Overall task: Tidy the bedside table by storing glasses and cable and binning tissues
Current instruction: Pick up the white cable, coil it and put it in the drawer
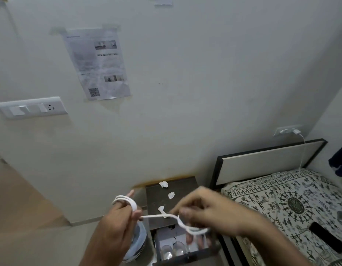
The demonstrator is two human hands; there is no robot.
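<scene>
A white cable point(160, 216) stretches between both hands above the dark bedside table point(158, 198). My left hand point(120, 217) has several loops of it wound around its fingers. My right hand point(206, 210) pinches the loose end, which curls below the fingers. Three crumpled tissues lie on the tabletop: one at the back point(163, 184), one in the middle point(171, 195), one near the front point(161, 209). The table's drawer point(185, 256) stands pulled out, and the glasses point(173, 250) lie inside it.
A bin point(136, 246) with a pale liner stands left of the table, partly behind my left arm. The bed point(281, 204) with a patterned sheet is on the right, a black object point(326, 237) lying on it. A charger point(296, 131) hangs from a wall socket.
</scene>
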